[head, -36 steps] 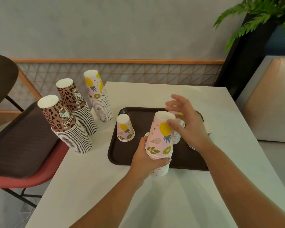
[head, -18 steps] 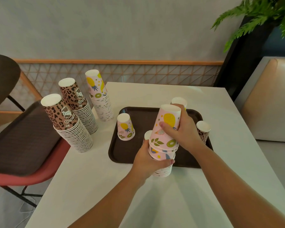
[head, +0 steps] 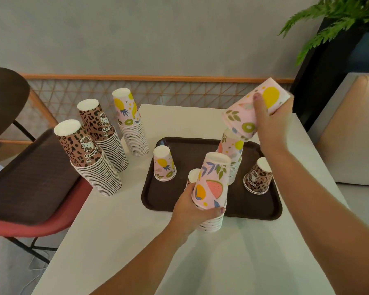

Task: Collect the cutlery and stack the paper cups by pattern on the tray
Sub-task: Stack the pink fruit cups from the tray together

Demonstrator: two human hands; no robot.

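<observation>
My left hand [head: 190,207] grips a stack of pink fruit-pattern cups [head: 212,184] standing upside down at the front edge of the brown tray [head: 254,211]. My right hand [head: 271,122] holds a single pink fruit cup [head: 256,109], lifted and tilted above the tray's back right. Right under it stands another pink fruit stack [head: 232,154] on the tray. A single pink cup [head: 164,163] sits at the tray's left, a leopard-print cup [head: 257,176] at its right. A small cup [head: 193,175] is partly hidden behind my left hand. No cutlery is visible.
Two tall leopard-print stacks [head: 90,156] [head: 103,133] and a tall pink fruit stack [head: 130,122] stand on the white table [head: 119,241] left of the tray. A red chair carrying a second brown tray [head: 28,179] sits at the left. A plant [head: 332,20] and a cushioned seat [head: 349,128] are at the right.
My right hand has pulled the top pink cup off the stack in my left hand and raised it up and to the right, tilting it. The left hand stays on its stack.
</observation>
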